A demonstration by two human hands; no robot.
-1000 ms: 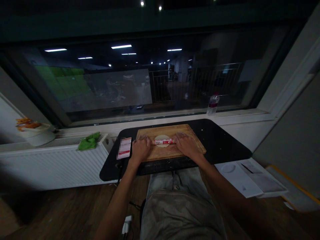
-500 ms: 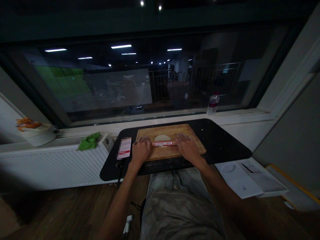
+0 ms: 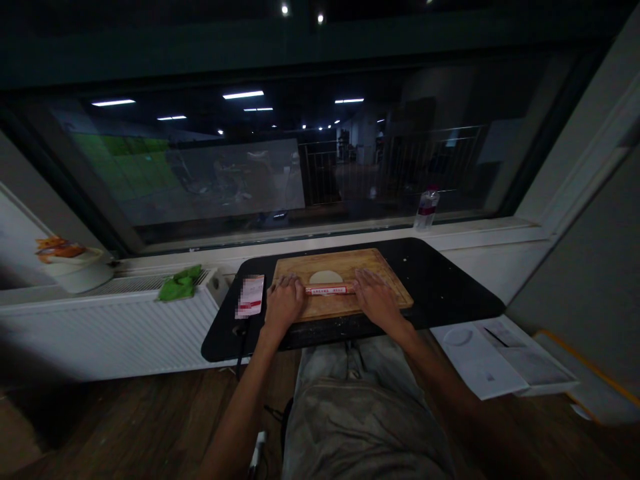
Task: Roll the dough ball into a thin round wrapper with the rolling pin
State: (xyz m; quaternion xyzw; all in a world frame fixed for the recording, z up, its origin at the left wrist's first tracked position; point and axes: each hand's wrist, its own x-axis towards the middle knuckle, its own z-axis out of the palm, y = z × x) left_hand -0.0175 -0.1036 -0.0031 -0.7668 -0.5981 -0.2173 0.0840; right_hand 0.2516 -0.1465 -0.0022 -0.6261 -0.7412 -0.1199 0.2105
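A wooden cutting board (image 3: 380, 267) lies on a small black table (image 3: 450, 293). A pale flat round of dough (image 3: 326, 276) rests on the board. Just in front of the dough lies a red and white roller (image 3: 330, 290). My left hand (image 3: 284, 303) presses flat on the roller's left end, fingers stretched out. My right hand (image 3: 374, 299) presses flat on its right end, fingers spread forward.
A red and white packet (image 3: 250, 296) lies on the table's left edge. A green cloth (image 3: 179, 283) sits on the white radiator, a white bowl (image 3: 75, 270) farther left. A plastic bottle (image 3: 426, 208) stands on the windowsill. White papers (image 3: 495, 363) lie at the right.
The roller has rolled back toward me, off the dough round to its near edge, with both hands drawing back along with it.
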